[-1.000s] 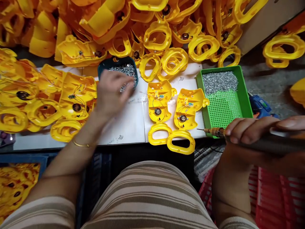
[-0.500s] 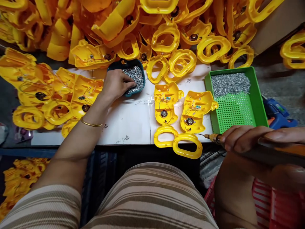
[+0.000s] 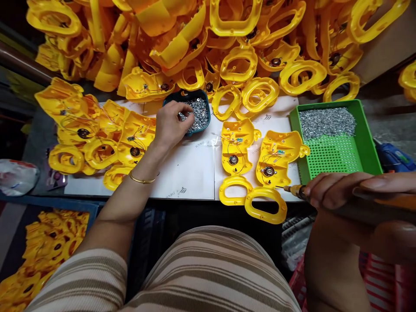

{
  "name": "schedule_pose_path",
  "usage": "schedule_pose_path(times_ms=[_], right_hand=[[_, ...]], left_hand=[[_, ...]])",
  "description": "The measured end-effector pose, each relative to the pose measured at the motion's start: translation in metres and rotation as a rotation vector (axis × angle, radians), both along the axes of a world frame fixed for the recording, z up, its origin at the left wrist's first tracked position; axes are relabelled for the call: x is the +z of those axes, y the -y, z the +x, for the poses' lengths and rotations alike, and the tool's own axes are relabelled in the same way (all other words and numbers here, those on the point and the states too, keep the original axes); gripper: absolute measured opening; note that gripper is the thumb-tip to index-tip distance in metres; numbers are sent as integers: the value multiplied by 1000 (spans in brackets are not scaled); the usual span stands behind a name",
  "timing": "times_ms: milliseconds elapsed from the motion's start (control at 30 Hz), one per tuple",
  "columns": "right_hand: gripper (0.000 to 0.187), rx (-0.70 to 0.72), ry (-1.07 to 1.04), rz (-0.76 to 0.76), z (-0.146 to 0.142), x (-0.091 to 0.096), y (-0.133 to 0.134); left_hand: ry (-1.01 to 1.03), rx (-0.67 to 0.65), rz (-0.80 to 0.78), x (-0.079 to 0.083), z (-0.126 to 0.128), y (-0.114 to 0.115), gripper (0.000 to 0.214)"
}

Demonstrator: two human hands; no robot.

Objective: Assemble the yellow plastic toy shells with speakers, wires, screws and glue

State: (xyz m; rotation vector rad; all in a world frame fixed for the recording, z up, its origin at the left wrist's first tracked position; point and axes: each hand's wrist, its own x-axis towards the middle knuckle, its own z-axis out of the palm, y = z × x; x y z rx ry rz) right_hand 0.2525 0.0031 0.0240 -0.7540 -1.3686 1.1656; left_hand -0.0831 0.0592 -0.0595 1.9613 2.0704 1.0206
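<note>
My left hand point(image 3: 172, 123) is at a small dark teal tray point(image 3: 209, 117) filled with small shiny metal parts point(image 3: 199, 113) that look like screws. Its thumb and fingers are curled together in a pinch over them; what they hold is too small to make out. An electric screwdriver point(image 3: 297, 191) is gripped in my right hand point(image 3: 344, 190), its thin bit pointing left beside the yellow frames. Two yellow plastic shells point(image 3: 236, 147) point(image 3: 276, 160) lie hollow side up on the white board, each with wires, a small green circuit board and a round speaker. Two oval yellow frames point(image 3: 234, 200) point(image 3: 265, 215) lie below them, overlapping.
A green perforated basket point(image 3: 372, 147) holds many small silver parts at the right. Yellow shells and rings point(image 3: 175, 39) are piled high at the back, with more shells point(image 3: 131, 130) on the left. Blue tool point(image 3: 394, 156) beyond the basket; a crate of yellow parts point(image 3: 48, 242) lower left.
The whole view has shifted, so things appear further right. My left hand has lifted slightly out of the metal parts, its fingers drawn together. My right hand still holds the screwdriver.
</note>
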Motion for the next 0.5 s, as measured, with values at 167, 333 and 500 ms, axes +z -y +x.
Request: schedule_pose_path(times_ms=[167, 333, 500], right_hand=[[27, -32, -45, 29, -15, 5, 1], [25, 1, -81, 54, -23, -1, -1], [19, 25, -116, 45, -33, 7, 2]], left_hand=[[379, -210, -42, 6, 48, 49, 14], [635, -249, -161, 8, 79, 77, 16], [785, -395, -269, 4, 98, 88, 11]])
